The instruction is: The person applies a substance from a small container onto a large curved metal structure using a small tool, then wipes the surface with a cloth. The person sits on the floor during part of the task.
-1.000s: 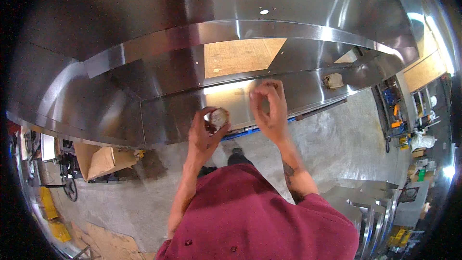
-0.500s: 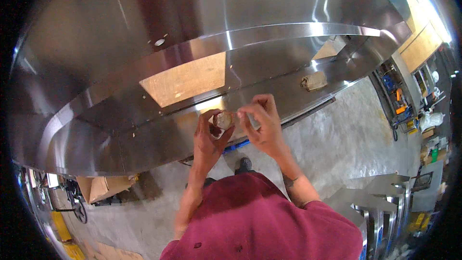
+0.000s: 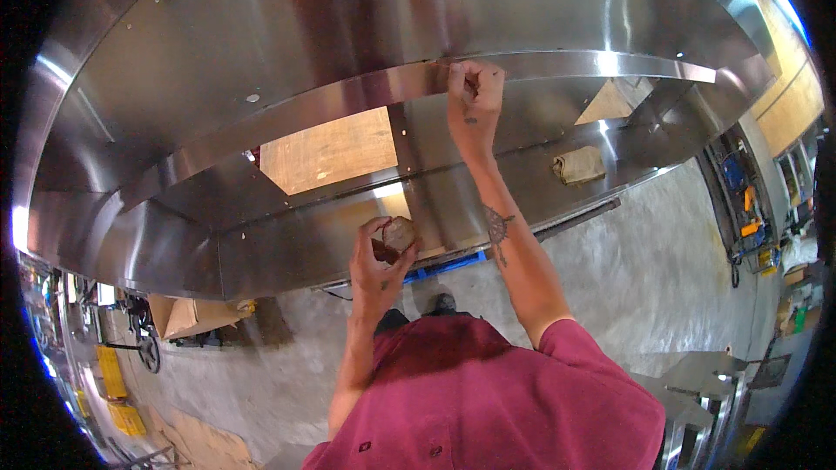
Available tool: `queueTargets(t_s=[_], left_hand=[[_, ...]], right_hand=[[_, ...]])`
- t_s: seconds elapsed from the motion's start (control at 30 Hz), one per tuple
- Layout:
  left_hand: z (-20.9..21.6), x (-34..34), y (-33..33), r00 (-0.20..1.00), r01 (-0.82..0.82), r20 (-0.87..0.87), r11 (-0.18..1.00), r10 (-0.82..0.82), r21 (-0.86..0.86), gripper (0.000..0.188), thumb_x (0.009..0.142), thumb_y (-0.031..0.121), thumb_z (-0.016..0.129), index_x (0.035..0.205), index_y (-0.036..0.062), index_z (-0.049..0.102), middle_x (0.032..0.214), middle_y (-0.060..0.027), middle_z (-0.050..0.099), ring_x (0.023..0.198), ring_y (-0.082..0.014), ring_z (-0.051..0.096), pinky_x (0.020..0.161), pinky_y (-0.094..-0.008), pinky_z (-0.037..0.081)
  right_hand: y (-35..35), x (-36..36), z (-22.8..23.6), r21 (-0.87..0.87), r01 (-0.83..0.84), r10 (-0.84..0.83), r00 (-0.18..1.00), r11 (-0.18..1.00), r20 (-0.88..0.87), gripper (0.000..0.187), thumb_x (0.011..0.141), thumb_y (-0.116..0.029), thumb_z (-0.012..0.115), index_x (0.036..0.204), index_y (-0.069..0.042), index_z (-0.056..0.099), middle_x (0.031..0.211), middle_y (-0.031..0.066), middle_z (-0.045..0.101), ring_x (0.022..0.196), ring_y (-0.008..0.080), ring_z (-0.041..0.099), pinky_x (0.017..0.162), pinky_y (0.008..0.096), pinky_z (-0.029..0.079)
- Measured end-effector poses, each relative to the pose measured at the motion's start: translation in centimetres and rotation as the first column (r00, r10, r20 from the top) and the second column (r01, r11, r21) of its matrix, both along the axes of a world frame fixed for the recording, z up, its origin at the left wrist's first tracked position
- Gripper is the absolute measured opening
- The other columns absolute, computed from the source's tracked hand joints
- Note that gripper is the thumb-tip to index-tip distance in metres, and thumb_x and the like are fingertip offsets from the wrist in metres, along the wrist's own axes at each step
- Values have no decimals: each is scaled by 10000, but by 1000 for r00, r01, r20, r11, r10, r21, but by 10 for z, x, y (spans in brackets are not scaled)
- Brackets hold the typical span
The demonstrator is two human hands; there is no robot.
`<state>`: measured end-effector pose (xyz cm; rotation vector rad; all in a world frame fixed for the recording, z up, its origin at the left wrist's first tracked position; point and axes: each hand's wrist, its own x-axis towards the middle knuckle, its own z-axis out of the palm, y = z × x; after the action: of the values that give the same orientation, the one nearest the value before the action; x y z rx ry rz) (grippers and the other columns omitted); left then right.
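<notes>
"Where is the round piece [image 3: 400, 233] held?"

"In the left hand [image 3: 376, 261], its fingers clamped on it, below the steel rim [image 3: 557, 63]; its kind cannot be told."

"And the right hand [image 3: 476, 90]?"

"It is raised at the rim, fingers pinched together; whether anything thin is gripped cannot be told; a cloth [image 3: 580, 165] is seen farther right."

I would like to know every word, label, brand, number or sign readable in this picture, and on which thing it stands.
No text can be read here.
Maroon shirt: two dark marks, too small to make out.
Round object in the left hand: no lettering can be made out.
Small items along the right side: too small and blurred to tell.
</notes>
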<state>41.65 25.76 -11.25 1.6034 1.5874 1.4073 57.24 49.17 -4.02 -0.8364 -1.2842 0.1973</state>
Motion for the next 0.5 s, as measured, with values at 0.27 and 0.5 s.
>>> queueTargets(t_s=[0.27, 0.5], left_hand=[[-5, 6, -3, 999, -47, 28, 999, 47, -11, 600, 877, 167, 932, 1353, 32, 593, 1037, -137, 717, 771, -207, 694, 708, -363, 572], [-6, 1, -1, 998, -4, 69, 999, 8, -52, 584, 884, 178, 928, 1343, 31, 599, 1028, -131, 725, 770, -196, 696, 712, -354, 576]], right_hand=[[8, -4, -6, 46, 4, -7, 999, 999, 46, 122, 1073, -108, 669, 1114, 6, 672, 1113, 150, 575, 907, 244, 641, 823, 365, 558], [6, -12, -3, 7, 34, -34, 999, 999, -16, 86, 1063, -105, 702, 1077, -20, 699, 1104, 114, 597, 955, 194, 599, 821, 312, 541]])
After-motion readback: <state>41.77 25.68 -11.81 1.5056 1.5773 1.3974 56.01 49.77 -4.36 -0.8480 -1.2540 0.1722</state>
